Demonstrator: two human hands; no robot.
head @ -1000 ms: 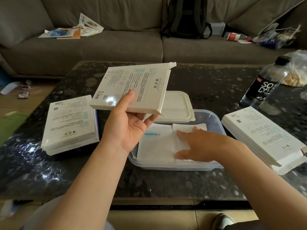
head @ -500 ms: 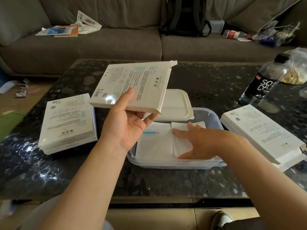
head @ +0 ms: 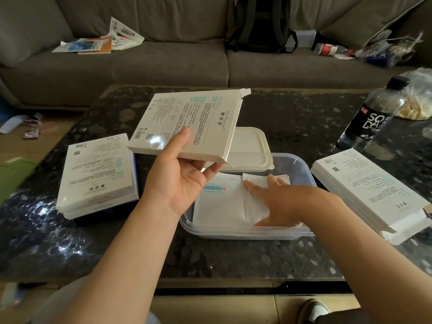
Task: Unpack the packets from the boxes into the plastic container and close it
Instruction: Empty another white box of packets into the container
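**A:** In the head view, what is the left hand doing?

**B:** The left hand [head: 180, 181] grips a flat white box [head: 191, 120]. The thumb [head: 181, 139] lies across the printed top face and the other fingers curl under the lower edge. The box is tilted and held clear of the table [head: 292, 118]. It has a torn flap at the corner farthest from the thumb.

**A:** And the right?

**B:** The right hand [head: 287, 202] lies palm down inside the clear plastic container [head: 301, 164]. Its fingers [head: 254, 187] are straight and slightly spread, pressing flat on the white packets [head: 222, 206]. They pinch nothing.

**A:** So where are the packets?

**B:** They lie flat on the container's bottom, under those fingertips and just past them. One has a teal label just beside the left hand's curled fingertips.

**A:** The lid?

**B:** The white lid [head: 247, 148] is off. It sits just beyond the right fingertips, across the container's far rim, partly under the held box.

**A:** What else is around?

**B:** A stack of white boxes [head: 95, 174] sits on the table, out past the left thumb. An open-ended box [head: 367, 192] lies outside the right wrist, apart from the container. Far beyond the right fingers a soda bottle [head: 369, 120] stands upright beside a plastic bag [head: 418, 99]. Behind the table is a sofa [head: 163, 64] with a backpack [head: 259, 22] on it
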